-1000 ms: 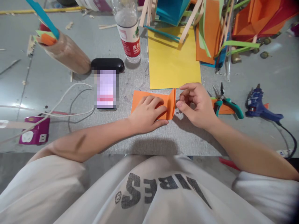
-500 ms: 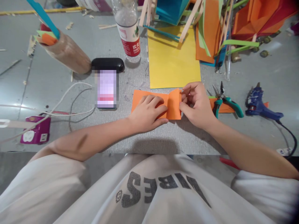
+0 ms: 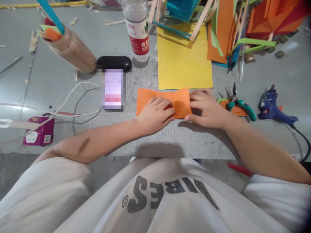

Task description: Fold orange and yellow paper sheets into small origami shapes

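The left hand (image 3: 156,115) lies flat on the orange paper (image 3: 182,103) — its fingers are bent a little. The right hand (image 3: 206,108) touches the paper's raised end — its fingers are loosely curled and parted.

The left hand (image 3: 156,115) hides part of the orange paper (image 3: 182,103); the phone screen (image 3: 113,87) is pixelated.

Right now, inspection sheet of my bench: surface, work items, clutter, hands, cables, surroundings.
Surface: grey tabletop, textured, marked.
Work items: orange paper, creased, right end raised.
Clutter: wood scraps, bottle, pliers, glue gun.
Hands: left hand resting on orange paper; right hand at its right end, contact unclear.
Cables: white cable by the phone; black cord from glue gun.
Surroundings: red object below the table edge, partly hidden.
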Tool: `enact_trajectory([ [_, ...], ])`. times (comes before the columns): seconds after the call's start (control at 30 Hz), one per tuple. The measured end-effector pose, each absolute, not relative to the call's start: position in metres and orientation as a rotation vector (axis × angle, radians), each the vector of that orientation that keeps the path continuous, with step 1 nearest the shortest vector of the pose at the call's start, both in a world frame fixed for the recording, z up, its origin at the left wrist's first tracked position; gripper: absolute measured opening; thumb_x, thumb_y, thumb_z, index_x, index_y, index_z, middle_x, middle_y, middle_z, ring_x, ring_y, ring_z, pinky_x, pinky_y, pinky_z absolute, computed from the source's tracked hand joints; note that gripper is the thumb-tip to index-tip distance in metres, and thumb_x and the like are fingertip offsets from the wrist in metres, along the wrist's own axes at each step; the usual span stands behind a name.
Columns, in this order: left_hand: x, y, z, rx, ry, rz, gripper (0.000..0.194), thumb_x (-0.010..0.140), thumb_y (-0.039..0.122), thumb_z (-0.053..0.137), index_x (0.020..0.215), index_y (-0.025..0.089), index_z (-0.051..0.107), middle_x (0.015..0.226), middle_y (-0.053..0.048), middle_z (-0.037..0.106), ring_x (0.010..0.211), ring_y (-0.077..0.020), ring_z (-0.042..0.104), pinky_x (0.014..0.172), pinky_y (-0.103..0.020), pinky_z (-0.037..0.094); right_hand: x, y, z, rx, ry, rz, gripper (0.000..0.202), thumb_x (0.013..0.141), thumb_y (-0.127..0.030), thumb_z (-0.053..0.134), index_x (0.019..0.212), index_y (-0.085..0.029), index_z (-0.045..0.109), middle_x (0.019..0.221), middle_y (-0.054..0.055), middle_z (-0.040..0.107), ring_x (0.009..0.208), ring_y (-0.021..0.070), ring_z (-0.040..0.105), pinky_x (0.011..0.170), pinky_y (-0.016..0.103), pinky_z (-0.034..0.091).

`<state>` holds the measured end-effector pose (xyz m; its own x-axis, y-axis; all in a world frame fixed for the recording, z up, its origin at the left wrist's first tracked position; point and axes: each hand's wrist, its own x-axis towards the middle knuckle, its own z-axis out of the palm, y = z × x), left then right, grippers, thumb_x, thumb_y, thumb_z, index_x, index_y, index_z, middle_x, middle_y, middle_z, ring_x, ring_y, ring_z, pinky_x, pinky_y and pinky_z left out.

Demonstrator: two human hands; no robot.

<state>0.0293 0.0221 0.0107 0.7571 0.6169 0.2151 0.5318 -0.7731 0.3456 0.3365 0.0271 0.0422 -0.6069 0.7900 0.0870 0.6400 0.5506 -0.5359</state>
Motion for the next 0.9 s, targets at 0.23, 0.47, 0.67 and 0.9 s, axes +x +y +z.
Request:
enact_trajectory([
  [0.23,0.030,0.027,0.005,2.650,0.788,0.479,0.036,0.129,0.028,0.058,0.121,0.028,0.093,0.130,-0.011,0.088,0.123,-0.0304,0.075,0.107,-0.052,0.056,0.329,0.024,0.045,-1.100,-2.543,0.861,0.034,0.106,-0.069,0.093,0.107,-0.036,0.096,0.126,0.011,0.086,0.133,0.0457,0.071,0.120,0.072,0.054],
  [0.47,0.028,0.030,0.009,2.672,0.692,0.416,0.037,0.128,0.024,0.059,0.128,0.032,0.095,0.132,-0.010,0.089,0.124,-0.0299,0.077,0.110,-0.053,0.057,0.329,0.023,0.023,-1.070,-2.461,0.842,0.040,0.115,-0.070,0.080,0.099,-0.036,0.093,0.116,0.012,0.084,0.129,0.0445,0.073,0.117,0.072,0.058],
  [0.67,0.030,0.007,0.019,2.829,0.730,0.354,0.033,0.127,0.020,0.061,0.135,0.030,0.091,0.143,-0.012,0.089,0.129,-0.0317,0.077,0.112,-0.055,0.061,0.338,0.011,0.026,-1.086,-2.453,0.807,0.037,0.116,-0.065,0.075,0.109,-0.036,0.095,0.124,0.014,0.088,0.133,0.0479,0.075,0.116,0.076,0.060],
  [0.9,0.031,-0.026,0.024,2.927,0.811,0.295,0.038,0.123,0.018,0.063,0.156,0.025,0.082,0.161,-0.017,0.085,0.140,-0.0374,0.077,0.133,-0.070,0.061,0.344,0.008,0.022,-1.028,-2.523,0.733,0.036,0.120,-0.055,0.069,0.102,-0.033,0.090,0.118,0.015,0.088,0.124,0.0443,0.078,0.114,0.070,0.062],
])
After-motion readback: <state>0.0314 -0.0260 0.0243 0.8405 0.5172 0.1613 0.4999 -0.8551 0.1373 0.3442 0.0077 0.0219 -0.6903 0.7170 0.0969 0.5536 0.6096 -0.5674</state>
